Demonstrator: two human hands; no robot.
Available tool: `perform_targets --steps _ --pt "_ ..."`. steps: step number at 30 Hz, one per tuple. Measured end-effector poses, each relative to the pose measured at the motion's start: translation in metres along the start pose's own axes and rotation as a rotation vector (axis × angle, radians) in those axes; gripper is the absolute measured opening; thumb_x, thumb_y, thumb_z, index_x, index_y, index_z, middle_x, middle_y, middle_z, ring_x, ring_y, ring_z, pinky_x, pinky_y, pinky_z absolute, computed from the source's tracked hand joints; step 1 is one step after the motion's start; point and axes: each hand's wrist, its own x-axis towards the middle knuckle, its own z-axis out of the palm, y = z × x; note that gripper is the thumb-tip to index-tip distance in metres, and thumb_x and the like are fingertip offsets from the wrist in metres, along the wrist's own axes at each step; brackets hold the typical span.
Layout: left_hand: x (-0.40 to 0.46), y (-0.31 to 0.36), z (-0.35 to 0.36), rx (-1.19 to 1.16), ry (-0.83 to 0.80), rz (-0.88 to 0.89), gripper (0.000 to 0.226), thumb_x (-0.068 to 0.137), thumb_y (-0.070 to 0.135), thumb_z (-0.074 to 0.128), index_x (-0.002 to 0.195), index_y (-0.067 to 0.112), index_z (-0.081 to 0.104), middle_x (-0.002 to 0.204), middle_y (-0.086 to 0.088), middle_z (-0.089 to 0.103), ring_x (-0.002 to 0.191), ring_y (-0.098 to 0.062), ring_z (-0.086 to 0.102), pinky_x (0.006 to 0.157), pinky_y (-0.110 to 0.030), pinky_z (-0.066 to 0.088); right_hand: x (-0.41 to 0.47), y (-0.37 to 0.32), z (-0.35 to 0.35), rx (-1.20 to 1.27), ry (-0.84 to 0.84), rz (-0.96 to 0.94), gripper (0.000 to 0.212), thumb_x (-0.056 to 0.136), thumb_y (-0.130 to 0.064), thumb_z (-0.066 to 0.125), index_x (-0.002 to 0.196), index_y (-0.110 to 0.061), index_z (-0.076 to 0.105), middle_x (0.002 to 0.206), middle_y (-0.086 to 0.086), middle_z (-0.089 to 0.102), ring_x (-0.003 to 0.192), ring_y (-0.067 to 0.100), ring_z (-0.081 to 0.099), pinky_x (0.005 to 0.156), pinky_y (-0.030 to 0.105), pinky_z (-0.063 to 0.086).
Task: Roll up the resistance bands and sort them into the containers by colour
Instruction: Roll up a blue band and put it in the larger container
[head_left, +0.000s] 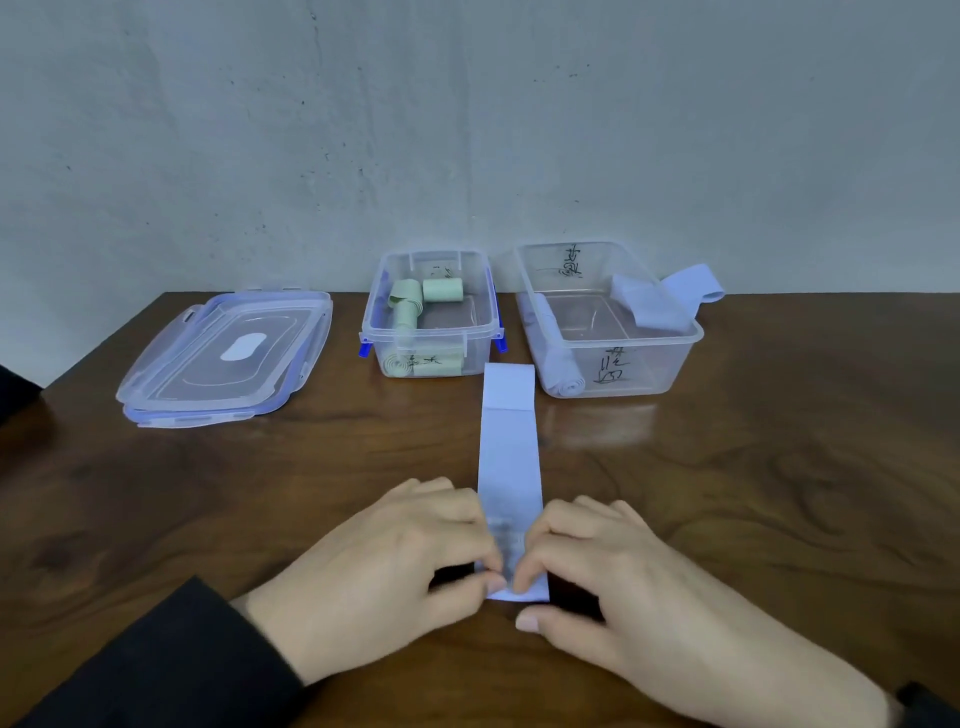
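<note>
Here the blue band (510, 457) lies flat on the wooden table (779, 493), stretched straight from 6 o'clock toward 12 o'clock, its far end folded back just short of the two tubs. Laying it out lengthwise probably gives a clean run for rolling away from the body. The left hand (384, 566) and the right hand (618, 587) meet at the near end, fingers curled narrow and pinching the band's edge from either side, seemingly to start the first tight turn; the fingertips are slightly blurred, so the exact fold is unclear. At about 12 o'clock sits the smaller tub (483, 312) with blue clips, holding several rolled green bands (442, 290). At about 1 o'clock the bigger tub (685, 338) holds one rolled blue band (561, 374), while a loose blue band (670, 299) drapes over its far rim. Both tubs carry handwritten dark marks on their walls, probably colour labels, though the writing cannot be read. At 10 o'clock the clear lids (223, 358) lie stacked aside, leaving the tubs open for dropping rolls in.
</note>
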Motion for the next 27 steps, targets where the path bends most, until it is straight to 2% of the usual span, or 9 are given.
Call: perform_targets --steps 2,5,9,12,15,18,23,25,27 --pt "-0.001 -0.003 -0.005 0.015 -0.046 -0.009 0.018 0.091 0.056 0.054 0.095 0.041 0.065 0.091 0.021 0.049 0.087 0.000 0.045 0.083 -0.028 0.041 0.001 -0.001 0.000 0.024 -0.013 0.042 0.022 0.089 -0.057 0.056 0.102 -0.040 0.060 0.104 -0.025 0.046 0.099 0.000 0.042 0.094 0.021 0.030" --pt "-0.002 -0.003 -0.008 0.002 -0.097 -0.015 0.026 0.086 0.063 0.053 0.103 0.044 0.058 0.100 0.023 0.046 0.095 -0.001 0.043 0.089 -0.027 0.038 0.005 -0.002 0.001 0.023 0.012 0.040 0.018 0.088 -0.053 0.052 0.094 -0.040 0.063 0.099 -0.024 0.051 0.094 -0.002 0.046 0.089 0.022 0.035" --pt "-0.002 0.001 -0.008 0.025 -0.089 0.000 0.013 0.090 0.053 0.053 0.096 0.042 0.055 0.098 0.019 0.046 0.094 -0.004 0.042 0.085 -0.027 0.037 0.009 -0.005 0.001 0.009 -0.011 0.050 0.012 0.089 -0.048 0.052 0.088 -0.040 0.061 0.092 -0.023 0.053 0.091 -0.001 0.051 0.085 0.023 0.041" --pt "-0.001 0.004 -0.007 0.025 -0.057 -0.027 0.014 0.093 0.047 0.048 0.091 0.038 0.058 0.093 0.017 0.048 0.092 -0.005 0.043 0.084 -0.027 0.037 0.010 -0.005 -0.002 0.029 0.008 0.054 0.004 0.090 -0.041 0.058 0.086 -0.040 0.058 0.087 -0.027 0.051 0.086 -0.004 0.051 0.082 0.015 0.039" --pt "-0.001 0.008 -0.004 0.033 -0.032 -0.064 0.015 0.093 0.043 0.043 0.088 0.036 0.056 0.087 0.016 0.047 0.089 -0.007 0.043 0.082 -0.028 0.038 0.012 -0.005 -0.003 0.070 0.030 0.075 0.015 0.089 -0.028 0.065 0.084 -0.038 0.056 0.083 -0.027 0.048 0.081 -0.003 0.051 0.072 0.009 0.036" --pt "0.000 0.009 -0.004 0.015 -0.014 -0.093 0.006 0.091 0.038 0.049 0.086 0.036 0.053 0.085 0.016 0.045 0.086 -0.006 0.044 0.081 -0.026 0.039 0.014 -0.005 -0.001 0.043 0.047 0.052 0.016 0.088 -0.021 0.065 0.083 -0.035 0.059 0.082 -0.021 0.048 0.076 0.000 0.049 0.067 0.009 0.035" --pt "0.002 0.005 -0.002 -0.002 0.024 -0.100 0.007 0.088 0.033 0.050 0.082 0.034 0.053 0.081 0.016 0.045 0.078 -0.006 0.046 0.075 -0.027 0.045 0.013 0.004 -0.002 0.092 0.018 0.060 0.004 0.090 -0.036 0.064 0.091 -0.037 0.067 0.092 -0.021 0.053 0.086 0.000 0.054 0.072 0.010 0.039" --pt "0.002 0.005 -0.004 0.003 -0.009 -0.098 0.009 0.090 0.037 0.050 0.082 0.035 0.055 0.081 0.017 0.045 0.078 -0.006 0.046 0.075 -0.027 0.044 0.013 0.008 -0.001 0.079 0.003 0.052 0.013 0.087 -0.047 0.061 0.096 -0.039 0.066 0.095 -0.024 0.051 0.092 -0.002 0.052 0.077 0.009 0.038" --pt "0.001 0.004 -0.005 0.034 -0.035 -0.089 0.010 0.089 0.044 0.053 0.085 0.036 0.057 0.082 0.016 0.045 0.078 -0.006 0.046 0.075 -0.025 0.044 0.013 0.010 0.001 0.084 0.014 0.056 0.013 0.088 -0.047 0.062 0.096 -0.039 0.067 0.095 -0.026 0.050 0.093 -0.004 0.051 0.079 0.009 0.037"
